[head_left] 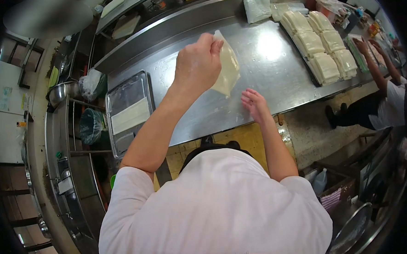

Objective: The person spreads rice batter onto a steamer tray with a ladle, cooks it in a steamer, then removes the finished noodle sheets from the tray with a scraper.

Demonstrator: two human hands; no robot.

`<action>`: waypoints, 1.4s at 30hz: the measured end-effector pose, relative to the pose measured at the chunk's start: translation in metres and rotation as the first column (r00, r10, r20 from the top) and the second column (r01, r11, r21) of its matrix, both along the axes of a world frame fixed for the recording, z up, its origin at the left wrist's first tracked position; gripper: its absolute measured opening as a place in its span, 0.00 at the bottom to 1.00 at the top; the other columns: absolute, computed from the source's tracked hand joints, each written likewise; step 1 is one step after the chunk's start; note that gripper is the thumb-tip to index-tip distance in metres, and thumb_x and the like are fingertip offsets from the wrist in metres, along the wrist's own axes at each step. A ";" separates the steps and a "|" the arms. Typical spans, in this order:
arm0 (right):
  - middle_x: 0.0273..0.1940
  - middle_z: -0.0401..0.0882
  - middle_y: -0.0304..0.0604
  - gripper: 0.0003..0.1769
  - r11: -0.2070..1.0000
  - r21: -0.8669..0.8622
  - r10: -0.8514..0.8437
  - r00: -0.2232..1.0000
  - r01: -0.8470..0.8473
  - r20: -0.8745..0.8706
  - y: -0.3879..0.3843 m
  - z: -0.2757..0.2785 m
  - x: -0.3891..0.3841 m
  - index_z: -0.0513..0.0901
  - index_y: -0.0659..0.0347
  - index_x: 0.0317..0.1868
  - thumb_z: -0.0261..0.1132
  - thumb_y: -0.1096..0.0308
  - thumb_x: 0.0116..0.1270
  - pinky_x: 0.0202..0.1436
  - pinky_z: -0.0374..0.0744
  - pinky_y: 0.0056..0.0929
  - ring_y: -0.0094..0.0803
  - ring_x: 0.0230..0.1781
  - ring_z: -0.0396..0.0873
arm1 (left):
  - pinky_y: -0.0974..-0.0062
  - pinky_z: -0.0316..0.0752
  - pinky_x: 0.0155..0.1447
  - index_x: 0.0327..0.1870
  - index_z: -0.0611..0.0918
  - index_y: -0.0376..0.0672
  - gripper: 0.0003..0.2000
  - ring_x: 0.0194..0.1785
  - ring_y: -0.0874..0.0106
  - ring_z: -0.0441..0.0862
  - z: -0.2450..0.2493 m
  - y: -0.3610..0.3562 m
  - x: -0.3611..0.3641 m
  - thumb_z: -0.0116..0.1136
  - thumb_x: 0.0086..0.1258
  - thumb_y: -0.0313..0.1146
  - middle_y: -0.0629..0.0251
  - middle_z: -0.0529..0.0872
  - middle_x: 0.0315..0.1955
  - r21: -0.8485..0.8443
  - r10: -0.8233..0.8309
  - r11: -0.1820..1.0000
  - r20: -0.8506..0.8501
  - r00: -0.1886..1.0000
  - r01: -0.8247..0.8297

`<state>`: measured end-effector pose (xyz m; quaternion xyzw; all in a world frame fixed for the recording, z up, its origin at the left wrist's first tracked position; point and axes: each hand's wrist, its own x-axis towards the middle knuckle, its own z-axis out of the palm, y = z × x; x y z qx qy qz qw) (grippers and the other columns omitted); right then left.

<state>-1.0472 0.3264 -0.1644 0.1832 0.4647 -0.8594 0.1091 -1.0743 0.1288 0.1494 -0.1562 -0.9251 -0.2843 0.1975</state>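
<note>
Raised over the steel worktable, my left hand pinches the upper edge of a flat, pale packet. It looks wrapped in glossy clear plastic and hangs with one corner pointing down. My right hand is to the right of that lower corner, apart from it, with fingers stretched out and nothing in them. At the left end of the table lies a metal tray bearing a pale flat strip. Over at the right, several similar pale packets are stacked in two rows on a dark tray.
Clear plastic bags lie at the table's back edge. A metal bowl and a bin with a green liner stand to the left. At far right another person's hands are over a tray. A raised rim runs along the table's back.
</note>
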 end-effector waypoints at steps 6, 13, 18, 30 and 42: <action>0.56 0.84 0.47 0.23 0.767 -0.579 0.158 0.956 -0.277 -0.249 -0.038 0.042 -0.006 0.76 0.62 0.65 0.63 0.59 0.75 0.58 0.81 0.37 0.40 0.55 0.83 | 0.63 0.73 0.33 0.38 0.82 0.36 0.14 0.25 0.58 0.81 0.023 -0.077 0.011 0.57 0.78 0.40 0.50 0.83 0.23 0.139 0.068 0.988 0.003 0.998 -0.067; 0.54 0.85 0.48 0.17 0.917 -0.164 0.339 0.928 -0.363 -0.156 -0.150 0.072 0.009 0.80 0.68 0.60 0.63 0.71 0.74 0.56 0.83 0.37 0.36 0.52 0.85 | 0.56 0.72 0.36 0.37 0.81 0.36 0.14 0.32 0.49 0.81 -0.052 -0.277 0.045 0.56 0.77 0.39 0.45 0.83 0.26 0.094 0.359 0.916 0.238 0.902 -0.390; 0.48 0.87 0.46 0.13 0.896 0.097 0.436 0.900 -0.433 -0.005 -0.284 0.086 0.011 0.84 0.71 0.55 0.63 0.73 0.74 0.49 0.85 0.31 0.32 0.45 0.86 | 0.45 0.73 0.41 0.37 0.81 0.37 0.14 0.40 0.38 0.82 -0.173 -0.429 0.082 0.55 0.76 0.40 0.41 0.84 0.30 0.034 0.515 0.821 0.386 0.765 -0.570; 0.48 0.85 0.47 0.15 0.833 0.205 0.493 0.858 -0.514 0.148 -0.473 0.058 -0.036 0.81 0.72 0.58 0.58 0.77 0.74 0.49 0.84 0.33 0.32 0.44 0.85 | 0.47 0.75 0.46 0.46 0.83 0.41 0.15 0.45 0.39 0.82 -0.286 -0.598 0.082 0.52 0.78 0.44 0.44 0.87 0.38 0.118 0.590 0.688 0.483 0.647 -0.716; 0.48 0.86 0.49 0.15 0.866 0.210 0.420 0.887 -0.455 0.192 -0.496 0.041 -0.049 0.81 0.71 0.59 0.59 0.76 0.75 0.48 0.84 0.32 0.33 0.44 0.85 | 0.48 0.77 0.51 0.50 0.84 0.44 0.15 0.48 0.41 0.83 -0.291 -0.625 0.061 0.51 0.78 0.44 0.46 0.88 0.43 0.100 0.593 0.682 0.504 0.628 -0.724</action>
